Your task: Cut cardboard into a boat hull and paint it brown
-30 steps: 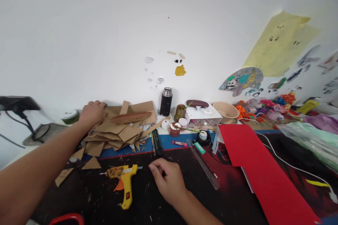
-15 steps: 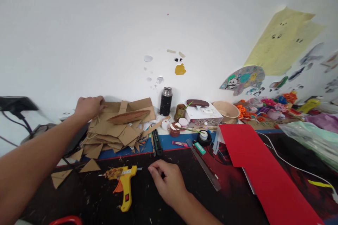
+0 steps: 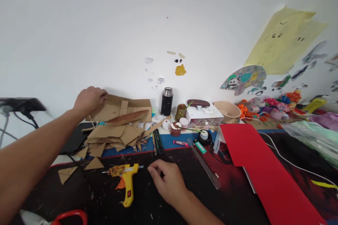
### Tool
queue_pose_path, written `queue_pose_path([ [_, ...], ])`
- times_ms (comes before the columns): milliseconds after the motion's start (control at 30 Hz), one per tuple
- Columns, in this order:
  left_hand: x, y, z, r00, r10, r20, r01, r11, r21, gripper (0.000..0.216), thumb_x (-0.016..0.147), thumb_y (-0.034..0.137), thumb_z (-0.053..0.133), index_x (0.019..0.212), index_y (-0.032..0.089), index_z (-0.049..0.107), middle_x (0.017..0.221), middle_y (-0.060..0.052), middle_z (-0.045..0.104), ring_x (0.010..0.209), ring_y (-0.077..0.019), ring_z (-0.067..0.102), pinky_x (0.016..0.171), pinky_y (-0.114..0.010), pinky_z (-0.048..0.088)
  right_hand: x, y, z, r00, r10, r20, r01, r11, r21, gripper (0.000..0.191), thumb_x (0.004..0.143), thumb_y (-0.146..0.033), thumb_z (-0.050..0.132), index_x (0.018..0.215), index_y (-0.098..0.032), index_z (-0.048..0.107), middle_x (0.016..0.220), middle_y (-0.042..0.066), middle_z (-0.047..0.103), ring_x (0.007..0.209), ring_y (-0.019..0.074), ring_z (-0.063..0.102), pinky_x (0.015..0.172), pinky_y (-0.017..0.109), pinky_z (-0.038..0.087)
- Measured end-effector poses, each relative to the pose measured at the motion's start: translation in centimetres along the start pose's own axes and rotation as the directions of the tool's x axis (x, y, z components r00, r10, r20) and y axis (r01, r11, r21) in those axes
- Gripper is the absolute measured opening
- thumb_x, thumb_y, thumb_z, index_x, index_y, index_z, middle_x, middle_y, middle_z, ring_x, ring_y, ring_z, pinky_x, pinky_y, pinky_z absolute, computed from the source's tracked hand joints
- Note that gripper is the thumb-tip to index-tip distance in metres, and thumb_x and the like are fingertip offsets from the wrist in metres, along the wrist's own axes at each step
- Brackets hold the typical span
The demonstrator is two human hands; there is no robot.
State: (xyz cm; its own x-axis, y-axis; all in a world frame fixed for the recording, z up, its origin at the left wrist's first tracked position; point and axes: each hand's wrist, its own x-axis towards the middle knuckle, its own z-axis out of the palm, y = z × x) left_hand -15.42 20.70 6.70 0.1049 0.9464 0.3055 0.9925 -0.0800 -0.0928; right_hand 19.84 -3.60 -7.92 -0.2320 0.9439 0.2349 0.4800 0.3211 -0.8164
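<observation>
At the upper left of the pile, my left hand has its fingers closed on the top left edge of a cardboard sheet, which stands tilted near the wall. A reddish-brown boat-shaped piece lies in front of that sheet, over stacked cardboard scraps. My right hand rests loosely curled on the dark tabletop, with nothing visible in its fingers. Just left of it lies a yellow glue gun, its nozzle pointing left. Red-handled scissors are partly in view at the bottom left.
A green-black utility knife, a black flask, small jars and a ruler lie or stand ahead. On the right is a red folded board. Cardboard triangles lie left. A power strip sits far left.
My left hand has pulled the back cardboard sheet up and left, so more of its face shows. My right hand stays in place. The view has shifted slightly, bringing more of the scissors in.
</observation>
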Motion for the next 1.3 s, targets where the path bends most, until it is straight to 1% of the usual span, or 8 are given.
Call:
queue_pose_path([
  [167, -0.7, 0.4, -0.5, 0.998, -0.030, -0.047, 0.028, 0.999, -0.034, 0.035, 0.107, 0.030, 0.051, 0.124, 0.012, 0.077, 0.121, -0.015, 0.076, 0.109, -0.0274, 0.056, 0.078, -0.032, 0.037, -0.1, -0.2, 0.0, 1.000, -0.008, 0.009, 0.008, 1.000, -0.006, 0.022, 0.103, -0.033, 0.063, 0.094, -0.023, 0.080, 0.070, 0.001, 0.073, 0.063, 0.0166, 0.067, 0.063, 0.025, 0.042],
  [267, -1.1, 0.6, -0.7, 0.995, -0.070, -0.068, 0.067, 0.997, -0.044, 0.041, 0.108, 0.038, 0.048, 0.125, 0.015, 0.077, 0.118, -0.015, 0.076, 0.103, -0.0279, 0.060, 0.074, -0.032, 0.038, -0.1, -0.2, 0.0, 1.000, -0.017, 0.016, 0.017, 1.000, -0.008, 0.021, 0.103, -0.031, 0.064, 0.094, -0.022, 0.081, 0.072, 0.001, 0.075, 0.065, 0.0163, 0.068, 0.064, 0.024, 0.042],
  [367, -1.2, 0.7, -0.8, 0.993, -0.077, -0.094, 0.073, 0.996, -0.048, 0.046, 0.108, 0.044, 0.045, 0.123, 0.016, 0.078, 0.117, -0.015, 0.076, 0.101, -0.0283, 0.063, 0.074, -0.032, 0.040, 0.0, -0.4, 0.0, 0.999, -0.027, 0.027, 0.027, 0.999, -0.021, 0.019, 0.103, -0.029, 0.065, 0.095, -0.021, 0.081, 0.074, 0.002, 0.076, 0.066, 0.0163, 0.069, 0.065, 0.024, 0.042],
  [533, -1.4, 1.0, -1.1, 0.982, -0.054, -0.181, 0.045, 0.998, -0.053, 0.046, 0.109, 0.042, 0.043, 0.121, 0.016, 0.079, 0.118, -0.015, 0.078, 0.108, -0.0278, 0.064, 0.075, -0.033, 0.042, -0.1, -0.6, 0.0, 0.998, -0.024, 0.053, 0.026, 0.999, -0.035, 0.017, 0.102, -0.028, 0.068, 0.096, -0.021, 0.081, 0.073, 0.001, 0.076, 0.065, 0.0161, 0.069, 0.065, 0.024, 0.041],
  [700, -1.6, 1.1, -1.5, 0.958, -0.024, -0.285, 0.009, 0.998, -0.054, 0.043, 0.109, 0.037, 0.044, 0.119, 0.013, 0.079, 0.117, -0.015, 0.079, 0.110, -0.0273, 0.064, 0.080, -0.035, 0.043, -0.1, -0.6, 0.0, 0.998, -0.038, 0.043, 0.040, 0.999, -0.032, 0.016, 0.101, -0.029, 0.068, 0.095, -0.021, 0.081, 0.074, 0.002, 0.077, 0.065, 0.0166, 0.069, 0.065, 0.025, 0.041],
  [900, -2.0, 0.4, -1.8, 0.914, -0.003, -0.406, -0.018, 0.999, -0.047, 0.039, 0.106, 0.034, 0.048, 0.113, 0.012, 0.079, 0.111, -0.015, 0.080, 0.108, -0.0286, 0.064, 0.083, -0.037, 0.044, -0.2, -0.7, -0.1, 0.997, -0.049, 0.066, 0.051, 0.998, -0.026, 0.017, 0.101, -0.029, 0.068, 0.096, -0.022, 0.082, 0.073, 0.002, 0.077, 0.064, 0.0168, 0.069, 0.064, 0.025, 0.041],
  [1067, -3.1, 0.2, -1.6, 0.869, 0.017, -0.494, -0.046, 0.998, -0.047, 0.035, 0.104, 0.034, 0.050, 0.106, 0.015, 0.080, 0.108, -0.015, 0.081, 0.107, -0.0297, 0.066, 0.087, -0.039, 0.045, -0.2, -0.7, 0.1, 0.996, -0.049, 0.073, 0.051, 0.998, -0.032, 0.017, 0.101, -0.030, 0.069, 0.095, -0.021, 0.082, 0.073, 0.002, 0.077, 0.063, 0.0163, 0.068, 0.062, 0.025, 0.040],
  [1300, -4.5, -0.7, -2.6, 0.780, -0.056, -0.623, -0.012, 0.994, -0.104, 0.031, 0.101, 0.033, 0.053, 0.104, 0.017, 0.079, 0.103, -0.012, 0.081, 0.105, -0.0280, 0.067, 0.092, -0.040, 0.048, -0.1, -0.7, -0.1, 0.996, -0.041, 0.073, 0.046, 0.997, -0.066, 0.017, 0.102, -0.029, 0.069, 0.095, -0.021, 0.081, 0.074, 0.002, 0.077, 0.066, 0.0167, 0.070, 0.065, 0.025, 0.041],
])
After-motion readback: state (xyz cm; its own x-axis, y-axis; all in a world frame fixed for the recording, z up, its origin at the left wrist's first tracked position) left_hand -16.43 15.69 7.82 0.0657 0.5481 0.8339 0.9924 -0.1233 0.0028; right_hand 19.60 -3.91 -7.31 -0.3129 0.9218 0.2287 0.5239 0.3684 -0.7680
